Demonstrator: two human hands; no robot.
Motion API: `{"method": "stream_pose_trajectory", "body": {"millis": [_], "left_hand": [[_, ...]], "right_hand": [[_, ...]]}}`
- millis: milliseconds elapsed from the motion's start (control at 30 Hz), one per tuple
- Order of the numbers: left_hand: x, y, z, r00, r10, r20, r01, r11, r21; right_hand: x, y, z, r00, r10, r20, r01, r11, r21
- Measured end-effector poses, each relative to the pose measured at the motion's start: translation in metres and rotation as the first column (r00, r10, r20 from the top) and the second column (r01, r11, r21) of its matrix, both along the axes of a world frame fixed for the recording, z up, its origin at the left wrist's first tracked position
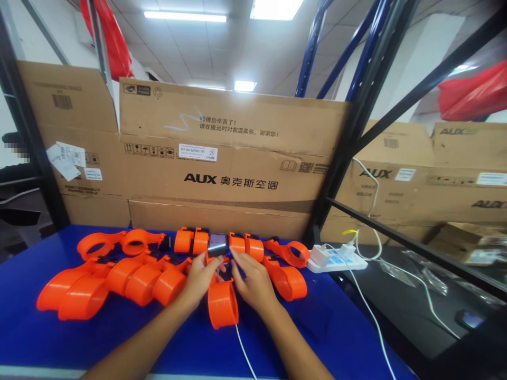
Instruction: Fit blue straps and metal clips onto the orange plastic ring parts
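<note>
A small dark device with a screen (217, 243) is held up in the middle of the table. My left hand (201, 278) grips it from the left, its thumb on the lower edge. At the device's right edge, my right hand (255, 281) has its fingers pinched together by a small dark-blue bit; what exactly sits in them is hidden. Just below both hands is an orange cuff-shaped holder (222, 307), its upper end between the wrists. From under that holder a white cable (245, 351) runs toward the table's front edge.
More orange holders (84, 296) with dark clips lie left, behind and right on the blue table (166, 340). A white power strip (336, 258) with plugs and cables sits at the right edge. Cardboard panels (222, 203) stand behind; a dark rack post (336, 158) rises right.
</note>
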State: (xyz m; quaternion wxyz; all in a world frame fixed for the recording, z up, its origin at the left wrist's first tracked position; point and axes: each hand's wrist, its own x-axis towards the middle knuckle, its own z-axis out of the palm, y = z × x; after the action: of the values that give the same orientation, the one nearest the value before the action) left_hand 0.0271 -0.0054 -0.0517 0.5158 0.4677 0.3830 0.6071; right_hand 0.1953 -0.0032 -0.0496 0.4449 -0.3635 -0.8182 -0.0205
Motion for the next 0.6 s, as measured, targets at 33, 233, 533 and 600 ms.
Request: {"method": "stream_pose_trajectory", "body": {"millis": [33, 233, 533, 600], "left_hand": [[0.000, 0.000, 0.000, 1.000, -0.003, 0.008, 0.003, 1.000, 0.002], [0.001, 0.000, -0.002, 0.999, -0.015, 0.035, 0.016, 1.000, -0.023], [0.002, 0.004, -0.006, 0.993, -0.051, 0.106, 0.058, 0.996, -0.063], [0.003, 0.003, -0.006, 0.988, -0.077, 0.136, 0.086, 0.994, -0.067]], "right_hand": [[-0.001, 0.000, -0.001, 1.000, -0.024, 0.012, 0.024, 1.000, 0.019], [-0.002, 0.001, -0.002, 0.996, -0.050, 0.067, 0.046, 0.997, 0.061], [0.001, -0.005, 0.009, 0.997, 0.064, -0.044, -0.065, 0.997, -0.035], [0.003, -0.007, 0.015, 0.981, 0.118, -0.153, -0.135, 0.985, -0.105]]}}
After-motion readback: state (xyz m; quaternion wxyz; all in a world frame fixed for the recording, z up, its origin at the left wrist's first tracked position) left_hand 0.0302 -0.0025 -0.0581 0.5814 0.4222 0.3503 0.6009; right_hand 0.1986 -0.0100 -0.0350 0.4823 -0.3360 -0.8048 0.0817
